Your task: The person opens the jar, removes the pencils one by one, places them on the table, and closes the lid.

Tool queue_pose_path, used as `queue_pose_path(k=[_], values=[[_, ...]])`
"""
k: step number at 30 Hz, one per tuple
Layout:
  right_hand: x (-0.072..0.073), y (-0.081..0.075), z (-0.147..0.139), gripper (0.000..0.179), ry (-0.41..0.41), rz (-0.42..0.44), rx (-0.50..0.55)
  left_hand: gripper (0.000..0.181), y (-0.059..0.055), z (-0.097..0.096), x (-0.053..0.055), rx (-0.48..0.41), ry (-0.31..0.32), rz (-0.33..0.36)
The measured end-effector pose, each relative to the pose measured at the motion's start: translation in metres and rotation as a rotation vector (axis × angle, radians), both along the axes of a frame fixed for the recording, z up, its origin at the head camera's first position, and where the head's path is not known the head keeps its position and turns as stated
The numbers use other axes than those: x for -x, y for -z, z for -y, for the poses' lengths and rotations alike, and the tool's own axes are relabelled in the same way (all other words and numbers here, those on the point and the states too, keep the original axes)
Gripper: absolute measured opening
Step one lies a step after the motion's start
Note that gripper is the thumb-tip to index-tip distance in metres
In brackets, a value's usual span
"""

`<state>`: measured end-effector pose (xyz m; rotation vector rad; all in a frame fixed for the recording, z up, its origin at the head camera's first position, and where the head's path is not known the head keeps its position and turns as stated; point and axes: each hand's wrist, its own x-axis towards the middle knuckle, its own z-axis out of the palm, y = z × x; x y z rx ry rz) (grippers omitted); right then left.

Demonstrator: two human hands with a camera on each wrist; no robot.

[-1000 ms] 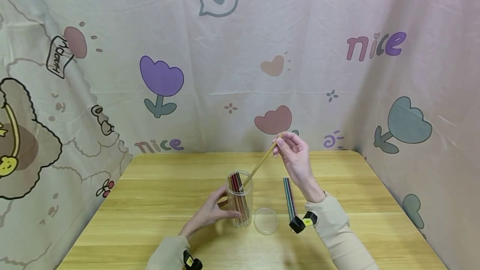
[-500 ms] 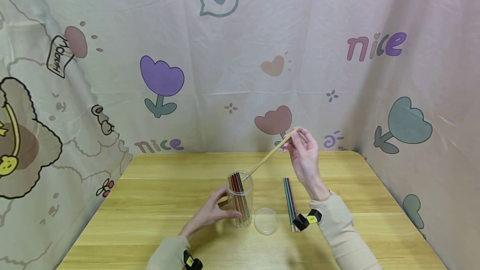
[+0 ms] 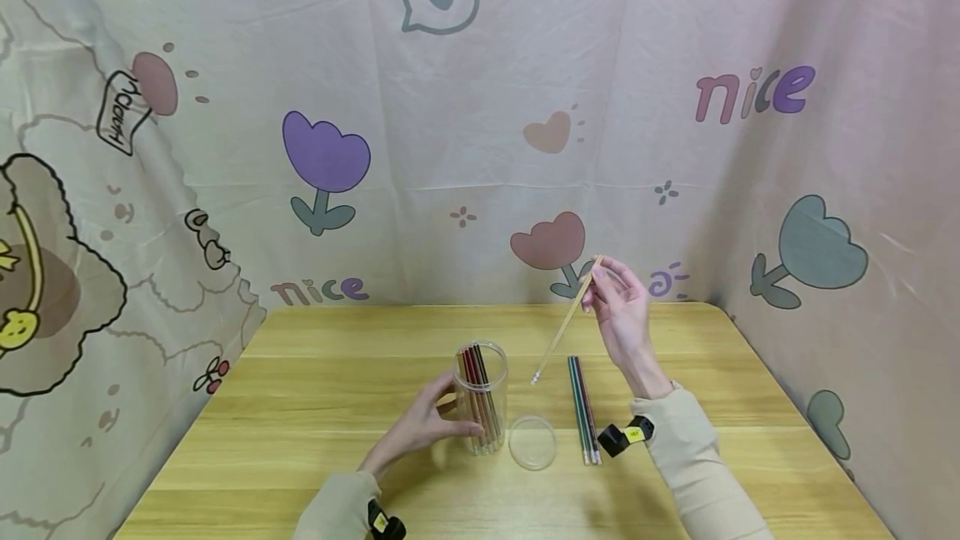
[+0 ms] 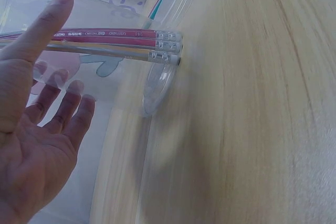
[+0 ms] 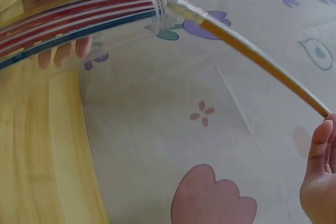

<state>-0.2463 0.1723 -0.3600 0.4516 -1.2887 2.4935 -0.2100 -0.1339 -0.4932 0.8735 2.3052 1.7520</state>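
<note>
A clear plastic jar (image 3: 498, 411) stands upright on the table, and my left hand (image 3: 423, 423) grips its side with the thumb across the front. Several pencils (image 3: 474, 377), mostly red and dark, lean inside it; their eraser ends are at the bottom in the left wrist view. Right of the jar and higher, my right hand (image 3: 624, 319) pinches a yellow pencil (image 3: 566, 329) by its upper end. That pencil slants down to the left, with its white eraser end lowest and outside the jar. In the right wrist view its eraser end (image 5: 184, 6) overlaps the area by the jar's mouth.
A round clear lid (image 3: 532, 443) lies on the wooden table (image 3: 337, 373) just right of the jar. Several teal and dark pencils (image 3: 582, 408) lie side by side farther right, under the right forearm. A printed cloth (image 3: 450, 148) hangs behind the table.
My right hand has moved right, drawing the yellow pencil out of the jar's mouth; its eraser end now hangs right of the jar. The left hand and jar have stayed put.
</note>
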Motion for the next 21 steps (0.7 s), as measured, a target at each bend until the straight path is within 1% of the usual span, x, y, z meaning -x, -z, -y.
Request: queue_pose_path(k=[10,14,17,21], values=[[0.003,0.011,-0.009,0.026,-0.024,0.025,-0.132,0.077,-0.001,-0.001,-0.001,-0.022,0.010,0.021],[0.005,0.017,-0.012,0.027,-0.033,0.033,-0.168,0.077,-0.001,-0.001,-0.001,-0.020,0.005,0.020],[0.007,0.022,-0.015,0.028,-0.026,0.051,-0.209,0.077,0.000,-0.001,-0.001,-0.013,0.000,0.021],[0.009,0.028,-0.019,0.033,-0.001,0.087,-0.276,0.078,-0.001,-0.001,-0.001,-0.011,-0.001,0.044]])
